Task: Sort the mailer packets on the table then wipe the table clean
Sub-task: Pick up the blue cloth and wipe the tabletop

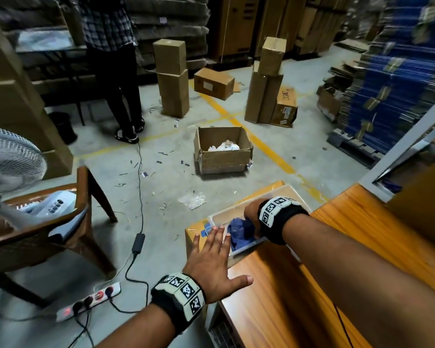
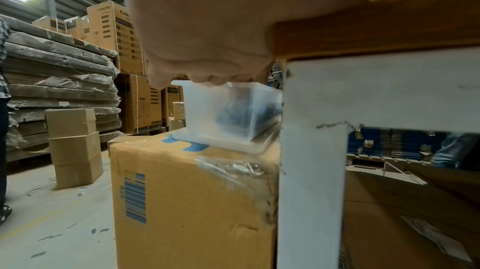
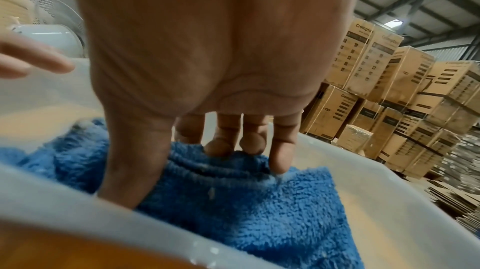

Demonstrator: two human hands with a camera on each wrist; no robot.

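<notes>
At the near edge of the wooden bench (image 1: 337, 247), a worker's left hand (image 1: 212, 262) lies flat with fingers spread, its fingertips (image 1: 220, 229) reaching the rim of a clear plastic tub (image 2: 221, 113); the right hand (image 3: 207, 88) is down inside the tub, thumb and fingers closing on a crumpled blue cloth (image 3: 246, 201), though whether the pinch is complete cannot be told; the tub rests on its lid atop a taped cardboard carton (image 2: 194, 201) standing just beside the bench leg (image 2: 309, 170). No mailer packets show on the stretch of bench in sight, so the sorting appears finished and the wiping step looks to be starting. The next move likely calls for gathering the cloth, lifting it clear of the tub wall while the left hand steadies the rim, then carrying it over to the benchtop; farther off, an open box (image 1: 222, 149) sits on the littered warehouse floor (image 1: 161, 197).
</notes>
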